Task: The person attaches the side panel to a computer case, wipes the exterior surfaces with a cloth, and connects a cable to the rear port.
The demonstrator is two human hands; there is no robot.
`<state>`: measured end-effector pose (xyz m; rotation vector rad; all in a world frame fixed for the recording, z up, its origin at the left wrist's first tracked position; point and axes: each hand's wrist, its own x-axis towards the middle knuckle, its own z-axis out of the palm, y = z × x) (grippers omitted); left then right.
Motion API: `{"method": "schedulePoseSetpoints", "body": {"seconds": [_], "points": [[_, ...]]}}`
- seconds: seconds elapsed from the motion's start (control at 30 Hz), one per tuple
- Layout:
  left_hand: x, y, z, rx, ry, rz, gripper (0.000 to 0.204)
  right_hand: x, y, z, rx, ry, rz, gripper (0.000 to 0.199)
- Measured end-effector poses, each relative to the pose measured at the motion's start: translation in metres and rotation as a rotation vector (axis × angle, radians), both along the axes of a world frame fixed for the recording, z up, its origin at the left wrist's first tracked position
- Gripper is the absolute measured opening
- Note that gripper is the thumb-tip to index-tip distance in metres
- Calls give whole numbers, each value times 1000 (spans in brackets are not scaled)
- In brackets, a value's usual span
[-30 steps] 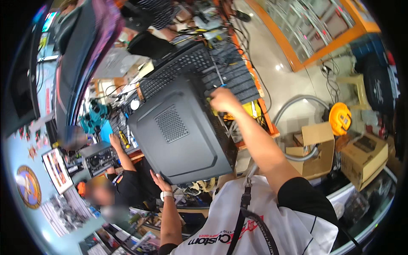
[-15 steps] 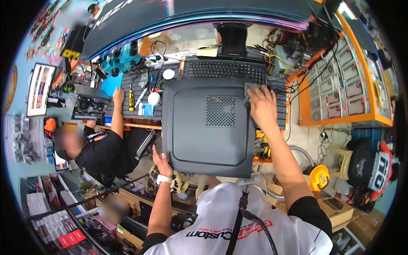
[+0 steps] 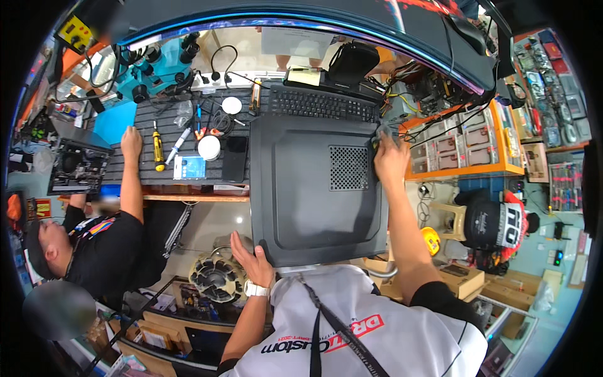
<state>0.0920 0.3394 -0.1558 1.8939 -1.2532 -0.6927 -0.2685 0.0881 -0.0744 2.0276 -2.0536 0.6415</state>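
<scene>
A large dark grey computer case panel (image 3: pixel 301 188) with a perforated vent lies across the front of the bench before me. My right hand (image 3: pixel 391 157) is at its far right edge, fingers closed around a crumpled grey cloth (image 3: pixel 383 133) against the rim. Below the near left corner, my left hand (image 3: pixel 252 261) rests its palm side against the panel's edge, with the fingers stretched out. What lies beneath the panel is hidden.
Beyond the panel is a black keyboard (image 3: pixel 323 103). A phone (image 3: pixel 235 158), a yellow screwdriver (image 3: pixel 157 151) and a white round container (image 3: pixel 209 148) lie to its left. Further left, a co-worker's hand (image 3: pixel 131 144) rests near a blue sheet (image 3: pixel 115 123). Cables (image 3: pixel 418 129) hang at the right.
My right hand has gone from lying over the panel's far right corner to gripping the cloth at its right edge. The view has shifted, and the phone left of the panel now shows.
</scene>
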Motion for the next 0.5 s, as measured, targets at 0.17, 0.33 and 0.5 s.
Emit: {"method": "schedulePoseSetpoints", "body": {"seconds": [0.17,0.33,0.5], "points": [[5,-2,5,45,67,-34,95,29,-6,-26,-33,57,108,29],[6,-3,5,60,79,-45,93,36,-10,-30,-62,65,16,24],[9,-3,0,65,64,-89,92,32,-12,-11,21,-369,-110,24]]}}
